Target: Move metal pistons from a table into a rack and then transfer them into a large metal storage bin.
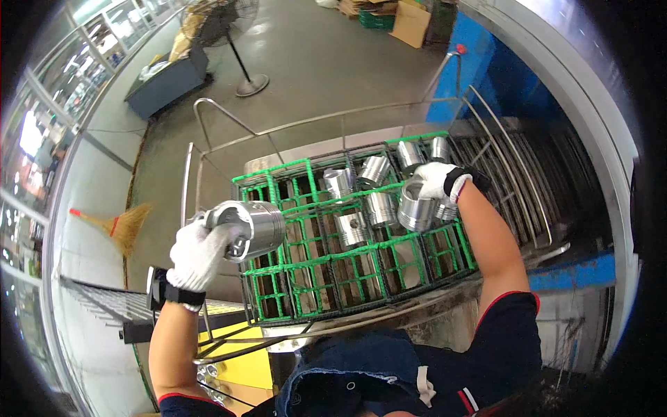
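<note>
My left hand (196, 256), in a white knit glove, is closed on a shiny engine piston (262, 226), held on its side above the left end of a green-and-black wire basket (313, 258). In the basket's right half, my gloved right hand (435, 182) grips another piston (415, 213) by its upper edge, the fingers partly hidden behind it. More pistons stand or lean in the basket's cells around it, among them a tilted piston (374, 170) and a piston with a pin hole (352, 231). Both wrists carry black bands.
A metal rail (306, 126) frames the basket's far side. Rollers (511, 181) run to the right beside a blue machine part (451, 83). At the left are a broom (124, 228), a wire rack (104, 302) and a yellow panel (243, 365). Farther off stands a fan (243, 69).
</note>
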### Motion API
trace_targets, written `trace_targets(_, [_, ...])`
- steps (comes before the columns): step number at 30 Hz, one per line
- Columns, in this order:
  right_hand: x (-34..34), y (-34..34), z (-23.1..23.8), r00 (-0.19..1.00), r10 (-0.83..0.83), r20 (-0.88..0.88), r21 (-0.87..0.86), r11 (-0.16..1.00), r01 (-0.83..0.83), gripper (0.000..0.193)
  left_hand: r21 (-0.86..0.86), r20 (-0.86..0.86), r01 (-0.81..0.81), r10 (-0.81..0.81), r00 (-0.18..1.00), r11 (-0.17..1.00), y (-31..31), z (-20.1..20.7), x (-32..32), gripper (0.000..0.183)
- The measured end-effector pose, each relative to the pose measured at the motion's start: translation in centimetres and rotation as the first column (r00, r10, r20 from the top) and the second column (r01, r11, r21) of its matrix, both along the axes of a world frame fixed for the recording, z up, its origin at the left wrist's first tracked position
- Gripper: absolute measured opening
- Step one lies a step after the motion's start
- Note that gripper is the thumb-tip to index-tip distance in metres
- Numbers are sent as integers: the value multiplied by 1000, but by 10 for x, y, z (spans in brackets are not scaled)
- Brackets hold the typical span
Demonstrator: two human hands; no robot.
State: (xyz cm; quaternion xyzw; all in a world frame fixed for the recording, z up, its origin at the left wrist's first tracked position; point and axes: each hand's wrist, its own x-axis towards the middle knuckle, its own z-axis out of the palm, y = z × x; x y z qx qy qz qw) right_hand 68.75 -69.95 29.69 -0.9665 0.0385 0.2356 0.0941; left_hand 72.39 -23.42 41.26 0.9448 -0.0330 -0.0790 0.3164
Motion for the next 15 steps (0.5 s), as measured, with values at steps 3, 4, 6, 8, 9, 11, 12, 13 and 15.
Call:
trace_targets(3, [-37, -33, -55, 954, -35, -298, -245, 969, -41, 47, 285, -137, 178, -144, 980, 942, -12, -49, 33, 50])
trace_targets(4, [-52, -40, -74, 926, -27, -377, -298, 950, -94, 46, 377, -181, 220, -162, 970, 899, -22, -56, 34, 52])
trace_targets(6, [-75, -41, -92, 793, 5, -609, -263, 942, -208, 46, 375, -272, 344, -253, 928, 861, -23, -82, 41, 50])
trace_targets(8, [-101, -42, -111, 737, -18, -675, -204, 965, -163, 44, 379, -351, 385, -254, 901, 842, -23, -105, 44, 48])
trace_targets(9, [-119, -66, -147, 750, -113, -652, -217, 975, -41, 53, 380, -388, 449, -301, 871, 808, -27, -114, 47, 48])
trace_targets(11, [-125, -70, -160, 745, -194, -639, -216, 974, 68, 61, 371, -418, 499, -339, 843, 783, -21, -129, 48, 48])
trace_targets(12, [-113, -56, -136, 697, -260, -669, -183, 966, 184, 60, 372, -436, 522, -352, 828, 768, -14, -134, 47, 49])
trace_targets(13, [-103, -37, -97, 631, -337, -699, -168, 935, 313, 58, 360, -463, 516, -331, 822, 778, -10, -136, 47, 50])
trace_targets(15, [-97, -43, -84, 735, -423, -531, -193, 904, 381, 65, 313, -510, 493, -294, 808, 812, -20, -131, 49, 49])
